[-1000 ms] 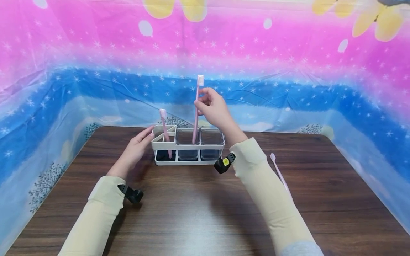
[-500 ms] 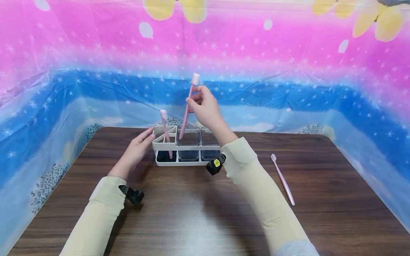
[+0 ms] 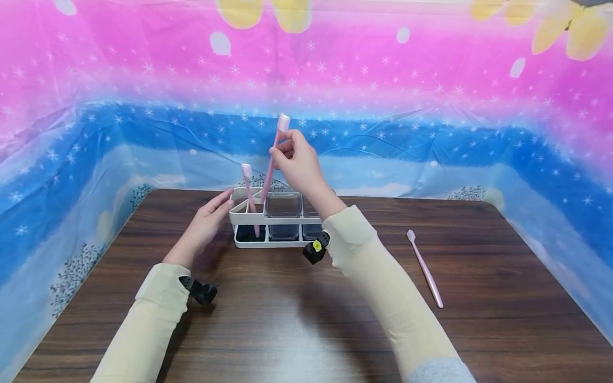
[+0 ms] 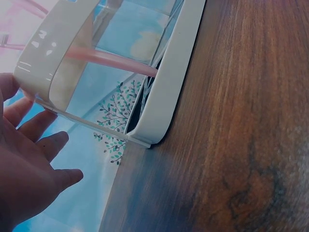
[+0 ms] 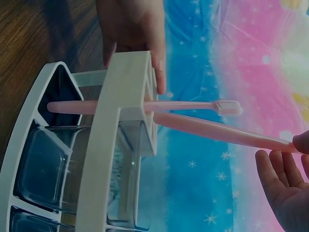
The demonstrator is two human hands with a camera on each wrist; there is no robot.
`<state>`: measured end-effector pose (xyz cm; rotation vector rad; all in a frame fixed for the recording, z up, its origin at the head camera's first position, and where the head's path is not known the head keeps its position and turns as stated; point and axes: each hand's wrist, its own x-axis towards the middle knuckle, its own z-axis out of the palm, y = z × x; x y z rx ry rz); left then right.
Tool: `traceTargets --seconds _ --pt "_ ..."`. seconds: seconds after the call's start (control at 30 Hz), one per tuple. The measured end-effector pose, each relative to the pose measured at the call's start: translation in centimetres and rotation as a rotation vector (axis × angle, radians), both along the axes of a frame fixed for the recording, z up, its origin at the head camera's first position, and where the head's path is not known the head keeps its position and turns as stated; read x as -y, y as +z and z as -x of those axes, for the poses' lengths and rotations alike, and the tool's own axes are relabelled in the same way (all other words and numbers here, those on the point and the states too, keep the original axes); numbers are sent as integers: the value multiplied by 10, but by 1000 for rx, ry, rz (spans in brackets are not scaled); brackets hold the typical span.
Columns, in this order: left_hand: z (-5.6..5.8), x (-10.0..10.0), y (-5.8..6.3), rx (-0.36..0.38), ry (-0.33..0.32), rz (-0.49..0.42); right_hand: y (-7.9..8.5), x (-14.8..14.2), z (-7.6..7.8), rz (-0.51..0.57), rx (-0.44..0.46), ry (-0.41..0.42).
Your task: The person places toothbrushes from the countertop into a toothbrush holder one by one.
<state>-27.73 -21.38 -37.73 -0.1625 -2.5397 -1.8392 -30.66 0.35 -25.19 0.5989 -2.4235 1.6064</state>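
A white toothbrush holder [image 3: 282,220] stands towards the back of the table. One pink toothbrush [image 3: 248,186] leans upright in its divided left section, the handle end on the dark base. Thumb and fingertips of my right hand [image 3: 299,162] pinch a second pink toothbrush [image 3: 270,173], bristles up and slightly tilted. In the right wrist view, the lower end of this held toothbrush [image 5: 217,133] is close to the holder's top rim, beside the standing one. My left hand [image 3: 206,221] touches the holder's left end with extended fingers, spread in the left wrist view.
A third pink toothbrush [image 3: 425,268] lies on the brown wooden table [image 3: 503,292] at the right. Clear cups [image 3: 283,206] fill the holder's middle and right sections; my right forearm partly covers the right one. A patterned cloth [image 3: 383,122] hangs around the table's back and sides.
My right hand has moved left with the toothbrush, from over the middle cup to the divided section, and the brush tilts more. The left hand stays at the holder.
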Motion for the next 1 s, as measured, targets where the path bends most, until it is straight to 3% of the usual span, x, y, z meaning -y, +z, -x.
traceTargets --seconds 0.37,1.0 --pt "0 -1 1 8 -4 -2 -13 7 0 -60 -17 -22" --pt "1 -1 -1 7 2 -22 -45 20 2 -169 -11 30"
